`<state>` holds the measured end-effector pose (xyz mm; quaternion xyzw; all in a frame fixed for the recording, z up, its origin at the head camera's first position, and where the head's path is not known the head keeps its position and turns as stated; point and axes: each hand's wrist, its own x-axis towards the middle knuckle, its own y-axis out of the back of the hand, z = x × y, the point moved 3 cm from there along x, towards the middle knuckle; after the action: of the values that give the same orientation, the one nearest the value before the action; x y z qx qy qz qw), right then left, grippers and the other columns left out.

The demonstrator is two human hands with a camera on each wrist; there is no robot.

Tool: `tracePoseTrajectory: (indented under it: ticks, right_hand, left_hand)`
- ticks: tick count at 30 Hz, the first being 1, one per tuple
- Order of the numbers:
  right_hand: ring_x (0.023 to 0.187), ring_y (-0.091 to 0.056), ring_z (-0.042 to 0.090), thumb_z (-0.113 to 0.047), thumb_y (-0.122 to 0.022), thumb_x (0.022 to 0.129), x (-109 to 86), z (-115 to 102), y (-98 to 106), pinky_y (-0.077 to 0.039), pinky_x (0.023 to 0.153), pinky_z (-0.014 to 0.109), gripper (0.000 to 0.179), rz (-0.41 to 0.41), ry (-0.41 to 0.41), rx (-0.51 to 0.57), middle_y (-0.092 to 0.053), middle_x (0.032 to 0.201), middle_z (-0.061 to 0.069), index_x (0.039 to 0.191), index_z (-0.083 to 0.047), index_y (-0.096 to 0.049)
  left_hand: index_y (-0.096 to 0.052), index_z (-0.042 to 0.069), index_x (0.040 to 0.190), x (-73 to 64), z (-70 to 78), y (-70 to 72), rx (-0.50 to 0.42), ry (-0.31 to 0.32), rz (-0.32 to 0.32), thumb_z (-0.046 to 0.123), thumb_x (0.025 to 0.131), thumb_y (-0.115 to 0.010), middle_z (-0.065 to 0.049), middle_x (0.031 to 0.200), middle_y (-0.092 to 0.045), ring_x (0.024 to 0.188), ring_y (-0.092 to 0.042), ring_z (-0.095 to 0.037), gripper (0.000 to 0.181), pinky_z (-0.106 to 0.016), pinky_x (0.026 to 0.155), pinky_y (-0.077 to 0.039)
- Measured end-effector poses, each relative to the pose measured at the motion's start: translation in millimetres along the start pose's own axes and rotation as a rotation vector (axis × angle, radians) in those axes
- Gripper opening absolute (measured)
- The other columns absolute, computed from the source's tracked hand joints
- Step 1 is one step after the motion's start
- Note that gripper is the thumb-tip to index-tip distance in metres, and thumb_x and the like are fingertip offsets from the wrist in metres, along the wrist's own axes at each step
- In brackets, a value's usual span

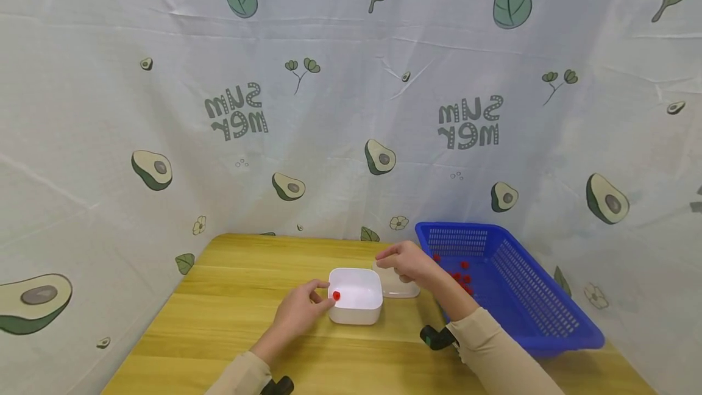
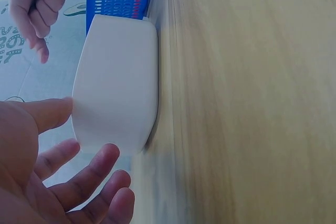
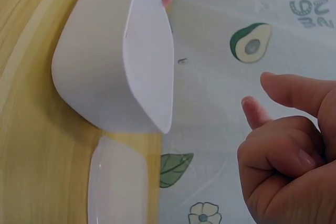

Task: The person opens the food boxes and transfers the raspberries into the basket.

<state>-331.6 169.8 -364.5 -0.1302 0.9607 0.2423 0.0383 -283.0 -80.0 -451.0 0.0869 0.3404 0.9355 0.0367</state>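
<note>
A white, open-topped square box (image 1: 355, 309) stands on the table with a small red piece (image 1: 336, 295) inside, by its left wall. My left hand (image 1: 300, 308) is at the box's left side; in the left wrist view its thumb (image 2: 55, 113) touches the box edge and the other fingers are loosely spread. Above the box's right side and a pale lid (image 1: 403, 288), my right hand (image 1: 410, 261) hovers with nothing visible in it. In the right wrist view its thumb and forefinger stand apart while the other fingers are folded in.
On the right of the table is a blue perforated basket (image 1: 510, 297) holding several small red pieces (image 1: 465, 265). A patterned curtain (image 1: 329, 108) hangs behind the wooden table (image 1: 219, 322).
</note>
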Motion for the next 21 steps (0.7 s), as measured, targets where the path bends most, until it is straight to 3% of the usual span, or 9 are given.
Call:
tracePoseTrajectory:
  ticks: [16,21]
  right_hand:
    - [0.044,-0.027,0.009,-0.016,-0.075,0.09,19.1,16.9,-42.7,-0.026,0.044,0.022,0.021,-0.006,-0.026,-0.092,-0.038,0.059,-0.005,0.108,-0.006,-0.074]
    - [0.045,-0.025,0.009,-0.015,-0.073,0.09,22.7,18.9,-51.0,-0.025,0.044,0.022,0.022,-0.051,-0.001,-0.05,-0.033,0.055,-0.006,0.11,-0.003,-0.073]
  left_hand:
    - [-0.067,0.017,0.125,0.2,-1.5,-0.1,-0.006,0.0,0.0,0.035,0.09,-0.075,0.001,0.087,-0.067,0.072,-0.056,-0.016,0.04,-0.032,0.062,-0.044]
    - [-0.067,0.017,0.125,0.3,-1.0,-0.7,-0.011,0.0,0.0,0.035,0.09,-0.075,0.001,0.087,-0.067,0.071,-0.056,-0.015,0.04,-0.032,0.062,-0.044]
